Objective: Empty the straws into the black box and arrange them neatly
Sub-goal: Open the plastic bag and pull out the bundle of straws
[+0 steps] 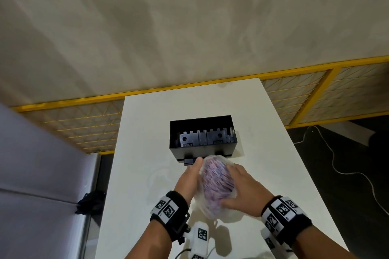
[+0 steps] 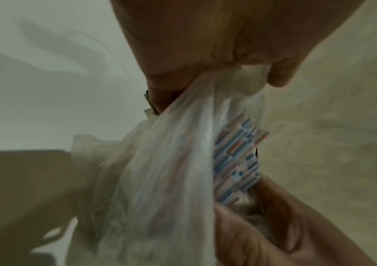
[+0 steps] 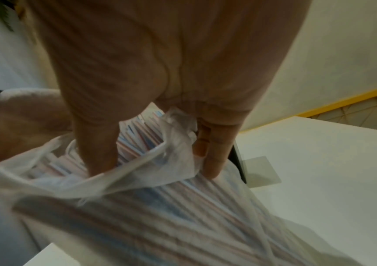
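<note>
Both hands on the bundle! The left hand (image 1: pixel 189 178) pinches the clear plastic bag (image 1: pixel 210 210) along its left side, the right hand (image 1: pixel 237 189) curls over the right side, thumb and fingers clamped on the plastic. Between them, red, white and blue striped straws (image 1: pixel 216 181) fill the bag, held above the white table (image 1: pixel 147 153). Just beyond, touching the bag's far end, the black box (image 1: pixel 202 151) sits open mid-table. No readable writing anywhere.

A white table (image 1: pixel 273 153) carries an open black box (image 1: pixel 202 153) near its middle. Just in front of the box is a clear plastic bag (image 1: pixel 227 214) of straws (image 1: pixel 216 181); whether it rests on the tabletop is unclear
</note>
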Demonstrator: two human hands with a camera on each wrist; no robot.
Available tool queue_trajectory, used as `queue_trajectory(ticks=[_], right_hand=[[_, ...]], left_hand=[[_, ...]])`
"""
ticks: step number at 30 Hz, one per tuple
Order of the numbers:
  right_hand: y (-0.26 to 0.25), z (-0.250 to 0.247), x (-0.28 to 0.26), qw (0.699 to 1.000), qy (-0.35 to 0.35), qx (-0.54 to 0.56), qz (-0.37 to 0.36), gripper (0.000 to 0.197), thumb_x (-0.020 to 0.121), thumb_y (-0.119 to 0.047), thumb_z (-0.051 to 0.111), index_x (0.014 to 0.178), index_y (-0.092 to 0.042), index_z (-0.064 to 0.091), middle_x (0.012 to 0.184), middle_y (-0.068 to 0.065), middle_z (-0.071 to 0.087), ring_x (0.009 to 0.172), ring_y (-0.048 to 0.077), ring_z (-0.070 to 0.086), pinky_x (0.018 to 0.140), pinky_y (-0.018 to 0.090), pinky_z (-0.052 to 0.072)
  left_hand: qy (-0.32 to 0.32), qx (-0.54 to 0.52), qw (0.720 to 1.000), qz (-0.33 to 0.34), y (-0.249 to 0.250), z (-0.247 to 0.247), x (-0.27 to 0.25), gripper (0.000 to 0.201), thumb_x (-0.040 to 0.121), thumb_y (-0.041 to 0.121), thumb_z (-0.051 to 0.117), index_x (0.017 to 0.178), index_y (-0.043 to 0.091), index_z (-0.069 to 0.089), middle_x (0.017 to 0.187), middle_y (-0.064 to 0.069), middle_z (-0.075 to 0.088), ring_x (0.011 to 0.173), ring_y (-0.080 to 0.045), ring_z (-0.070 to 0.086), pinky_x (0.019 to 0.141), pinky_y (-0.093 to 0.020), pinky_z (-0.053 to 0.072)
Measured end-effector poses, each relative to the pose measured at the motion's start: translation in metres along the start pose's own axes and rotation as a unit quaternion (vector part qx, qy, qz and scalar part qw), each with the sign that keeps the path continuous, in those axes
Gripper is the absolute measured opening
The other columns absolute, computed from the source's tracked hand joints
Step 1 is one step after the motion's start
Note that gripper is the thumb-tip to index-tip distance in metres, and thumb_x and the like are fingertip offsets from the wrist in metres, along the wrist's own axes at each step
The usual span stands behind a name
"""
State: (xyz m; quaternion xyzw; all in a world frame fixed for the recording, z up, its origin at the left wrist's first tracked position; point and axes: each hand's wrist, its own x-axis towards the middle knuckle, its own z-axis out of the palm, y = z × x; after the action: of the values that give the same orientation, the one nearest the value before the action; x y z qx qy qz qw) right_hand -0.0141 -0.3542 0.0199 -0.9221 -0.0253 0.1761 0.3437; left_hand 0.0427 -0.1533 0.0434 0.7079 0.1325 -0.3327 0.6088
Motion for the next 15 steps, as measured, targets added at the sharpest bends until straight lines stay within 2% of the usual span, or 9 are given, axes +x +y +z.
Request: queue_trajectory(ticks=[2,4,7,10,12,15], right_hand=[[-0.001,0.004,0.001,1.0,0.0,0.004,-0.001,0.126,0.061,-0.074,0.075,0.16,-0.029,0.011,0.147,-0.013,0.028,0.129,0.008,0.043,0.107,0.031,0.047],[-0.001,0.006,0.001,1.0,0.011,0.013,-0.01,0.129,0.058,-0.074,0.077,0.159,-0.032,0.009,0.141,-0.015,0.029,0.126,0.006,0.044,0.105,0.029,0.049],[-0.001,0.005,0.002,0.999,0.031,0.028,-0.016,0.12,0.06,-0.07,0.079,0.156,-0.036,0.015,0.133,-0.017,0.034,0.122,0.005,0.046,0.102,0.028,0.05],[-0.001,0.003,0.003,0.998,0.045,0.041,-0.026,0.109,0.062,-0.068,0.079,0.151,-0.043,0.021,0.127,-0.018,0.039,0.118,0.003,0.049,0.101,0.028,0.05],[-0.001,0.004,0.002,0.997,0.042,0.064,-0.03,0.114,0.061,-0.067,0.081,0.153,-0.046,0.017,0.127,-0.02,0.035,0.119,0.003,0.05,0.1,0.022,0.049],[0.0,0.006,0.003,0.994,0.028,0.098,-0.03,0.126,0.059,-0.065,0.083,0.157,-0.049,0.006,0.132,-0.019,0.031,0.12,0.001,0.049,0.103,0.019,0.046]], left_hand=[[-0.035,0.029,0.999,0.005,0.0,0.003,-0.001,0.065,0.085,0.079,0.049,0.113,0.026,0.077,0.116,-0.003,0.076,0.112,-0.022,0.07,0.106,-0.043,0.049],[-0.035,0.053,0.998,0.026,-0.002,0.005,0.0,0.059,0.085,0.074,0.054,0.107,0.025,0.079,0.107,0.0,0.079,0.104,-0.018,0.073,0.105,-0.044,0.051],[-0.004,0.073,0.996,0.044,-0.003,0.005,-0.001,0.049,0.097,0.067,0.047,0.097,0.031,0.08,0.097,0.004,0.08,0.094,-0.012,0.076,0.099,-0.042,0.056],[0.007,0.074,0.995,0.067,0.0,0.006,-0.002,0.051,0.102,0.061,0.04,0.095,0.032,0.081,0.096,0.004,0.08,0.093,-0.012,0.076,0.098,-0.044,0.056],[-0.022,0.039,0.998,0.05,0.004,0.006,-0.002,0.056,0.103,0.06,0.037,0.101,0.025,0.08,0.102,-0.004,0.079,0.099,-0.019,0.075,0.101,-0.047,0.054],[-0.059,-0.072,0.995,0.024,0.008,0.009,0.0,0.065,0.106,0.053,0.034,0.12,-0.001,0.068,0.114,-0.021,0.074,0.111,-0.036,0.07,0.105,-0.055,0.05]])
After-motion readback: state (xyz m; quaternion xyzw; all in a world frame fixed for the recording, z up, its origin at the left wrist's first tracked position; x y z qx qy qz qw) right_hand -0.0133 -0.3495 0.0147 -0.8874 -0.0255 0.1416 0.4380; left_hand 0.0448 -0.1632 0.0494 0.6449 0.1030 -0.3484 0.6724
